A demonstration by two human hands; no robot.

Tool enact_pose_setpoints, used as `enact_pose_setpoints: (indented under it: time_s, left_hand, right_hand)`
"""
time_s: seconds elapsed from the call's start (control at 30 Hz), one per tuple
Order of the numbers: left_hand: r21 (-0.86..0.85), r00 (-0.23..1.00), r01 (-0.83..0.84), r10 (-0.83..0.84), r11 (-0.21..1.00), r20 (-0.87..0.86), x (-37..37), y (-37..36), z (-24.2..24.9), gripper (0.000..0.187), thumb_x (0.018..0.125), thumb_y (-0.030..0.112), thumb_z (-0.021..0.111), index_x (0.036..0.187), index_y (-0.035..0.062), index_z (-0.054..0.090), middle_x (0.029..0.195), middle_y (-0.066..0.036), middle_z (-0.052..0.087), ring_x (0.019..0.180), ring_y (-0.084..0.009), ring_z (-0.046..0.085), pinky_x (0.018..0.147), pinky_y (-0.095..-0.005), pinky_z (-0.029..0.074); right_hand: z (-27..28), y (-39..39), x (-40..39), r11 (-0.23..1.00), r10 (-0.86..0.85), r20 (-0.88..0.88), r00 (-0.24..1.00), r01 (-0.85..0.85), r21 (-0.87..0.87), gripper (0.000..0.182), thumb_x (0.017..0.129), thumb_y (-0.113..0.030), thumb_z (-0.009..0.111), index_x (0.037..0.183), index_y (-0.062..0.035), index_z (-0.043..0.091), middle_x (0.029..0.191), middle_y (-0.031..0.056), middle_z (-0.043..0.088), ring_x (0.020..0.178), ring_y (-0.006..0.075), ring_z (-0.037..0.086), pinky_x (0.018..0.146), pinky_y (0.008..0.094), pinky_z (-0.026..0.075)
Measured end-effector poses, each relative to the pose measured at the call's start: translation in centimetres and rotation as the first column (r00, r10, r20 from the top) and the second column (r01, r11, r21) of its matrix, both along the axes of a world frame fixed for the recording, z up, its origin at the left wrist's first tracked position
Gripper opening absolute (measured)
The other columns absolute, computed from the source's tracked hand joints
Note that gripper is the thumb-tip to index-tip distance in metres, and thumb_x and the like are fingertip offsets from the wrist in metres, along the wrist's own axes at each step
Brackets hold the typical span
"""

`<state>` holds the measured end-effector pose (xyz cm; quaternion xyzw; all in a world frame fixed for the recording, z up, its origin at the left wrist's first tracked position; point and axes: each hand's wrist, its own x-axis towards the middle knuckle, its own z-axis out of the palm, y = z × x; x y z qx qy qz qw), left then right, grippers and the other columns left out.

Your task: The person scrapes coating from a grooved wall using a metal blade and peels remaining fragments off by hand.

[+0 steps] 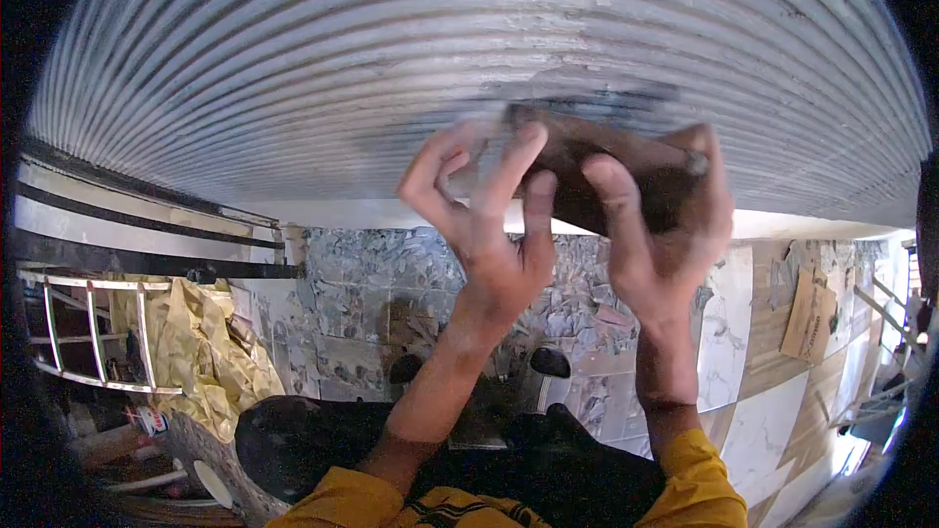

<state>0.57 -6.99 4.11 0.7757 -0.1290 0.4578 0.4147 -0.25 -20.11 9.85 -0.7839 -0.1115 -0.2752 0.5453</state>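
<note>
A dark brown flat rectangular block [618, 140], blurred by motion, is held between my two hands against a grey-white ridged surface [469, 49]. My right hand [670, 225] grips its right end, with the thumb on the near face and the fingers around the far edge. At the block's left end is my left hand [494, 220], its thumb and a finger pressed to the block and the other fingers bent. Dark smears mark the ridges just beyond the block. Its underside against the ridges is hidden.
Scraps and flakes litter the tiled floor [729, 332] below. On the left are crumpled yellowish paper [201, 352], a white metal rack [93, 332] and dark rails [147, 254]. A cardboard piece [810, 315] lies at the right. My dark shoes [551, 363] show beneath my arms.
</note>
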Motion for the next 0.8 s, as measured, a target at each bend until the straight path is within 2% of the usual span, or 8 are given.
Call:
enact_pose_setpoints:
  time_s: [0.07,0.23,0.27,0.33,0.47,0.53,0.73,0.8]
  left_hand:
    - [-0.022,0.998,0.030,-0.029,0.999,0.052,0.1,0.5,0.0,0.044,0.086,0.018,0.071,0.127,0.0101,0.060,0.127,-0.017,0.039,0.120,-0.0313,0.035,0.094,-0.0414,0.034]
    - [0.053,0.998,0.022,-0.019,0.998,-0.054,-0.1,0.4,0.7,0.051,0.085,0.025,0.073,0.132,0.0117,0.057,0.128,-0.016,0.037,0.120,-0.0307,0.034,0.095,-0.0420,0.032]
    - [0.051,0.998,0.025,-0.022,0.998,-0.056,-0.1,0.3,0.8,0.051,0.085,0.025,0.073,0.132,0.0117,0.057,0.128,-0.016,0.037,0.120,-0.0307,0.034,0.095,-0.0420,0.032]
    - [0.173,0.997,-0.034,0.044,0.984,-0.056,-0.1,0.1,0.9,0.055,0.086,0.023,0.070,0.133,0.0027,0.052,0.128,-0.020,0.038,0.121,-0.0334,0.034,0.103,-0.0453,0.031]
    - [0.184,0.992,-0.043,0.064,0.982,-0.108,-0.3,0.2,1.4,0.053,0.086,0.023,0.069,0.132,0.0018,0.053,0.130,-0.020,0.036,0.123,-0.0340,0.033,0.102,-0.0455,0.032]
    - [0.088,0.996,0.016,-0.007,0.996,-0.093,-0.2,0.1,1.2,0.047,0.088,0.024,0.068,0.134,0.0159,0.058,0.129,-0.018,0.035,0.119,-0.0314,0.032,0.096,-0.0445,0.029]
    - [0.106,0.994,0.018,-0.006,0.994,-0.106,-0.7,-1.1,1.7,0.045,0.088,0.029,0.067,0.133,0.0235,0.061,0.128,-0.020,0.036,0.118,-0.0324,0.030,0.098,-0.0449,0.027]
    - [0.163,0.992,-0.010,0.031,0.987,-0.123,-0.8,-1.3,2.0,0.048,0.086,0.026,0.069,0.132,0.0193,0.061,0.131,-0.019,0.032,0.120,-0.0324,0.030,0.100,-0.0450,0.029]
  right_hand:
    - [-0.4,-1.1,-0.4,0.995,-0.097,0.041,0.994,0.095,0.044,0.028,0.085,-0.013,0.075,0.090,-0.0021,0.050,0.075,0.0032,0.061,0.069,0.0083,0.053,0.062,0.0249,0.045]
    - [0.4,-2.4,-1.6,0.976,-0.199,-0.021,0.980,0.200,0.092,0.026,0.085,-0.009,0.075,0.087,-0.0045,0.049,0.076,-0.0029,0.049,0.071,0.0066,0.043,0.065,0.0201,0.037]
    - [0.5,-2.3,-1.6,0.975,-0.202,-0.023,0.979,0.203,0.089,0.026,0.085,-0.009,0.075,0.087,-0.0045,0.049,0.076,-0.0029,0.049,0.071,0.0066,0.043,0.065,0.0201,0.037]
    - [0.8,-2.0,-1.4,0.962,-0.232,-0.026,0.972,0.233,0.144,0.026,0.085,-0.009,0.074,0.087,-0.0038,0.049,0.076,-0.0026,0.049,0.070,0.0058,0.042,0.064,0.0204,0.037]
    - [1.2,-1.5,-1.2,0.952,-0.258,-0.011,0.966,0.256,0.166,0.025,0.085,-0.008,0.074,0.087,-0.0035,0.050,0.076,-0.0027,0.049,0.069,0.0053,0.042,0.063,0.0201,0.036]
    - [1.5,-1.9,-1.4,0.964,-0.235,-0.047,0.971,0.239,0.120,0.024,0.085,-0.008,0.074,0.087,-0.0033,0.051,0.075,-0.0027,0.050,0.070,0.0058,0.044,0.064,0.0198,0.037]
    - [1.9,-1.7,-1.1,0.957,-0.230,-0.093,0.969,0.242,0.158,0.023,0.085,-0.009,0.074,0.087,-0.0036,0.052,0.075,-0.0025,0.052,0.070,0.0059,0.045,0.065,0.0200,0.038]
    - [1.6,-1.9,-0.8,0.962,-0.203,-0.064,0.977,0.211,0.176,0.024,0.085,-0.009,0.075,0.087,-0.0039,0.052,0.075,-0.0026,0.051,0.070,0.0057,0.045,0.065,0.0201,0.038]
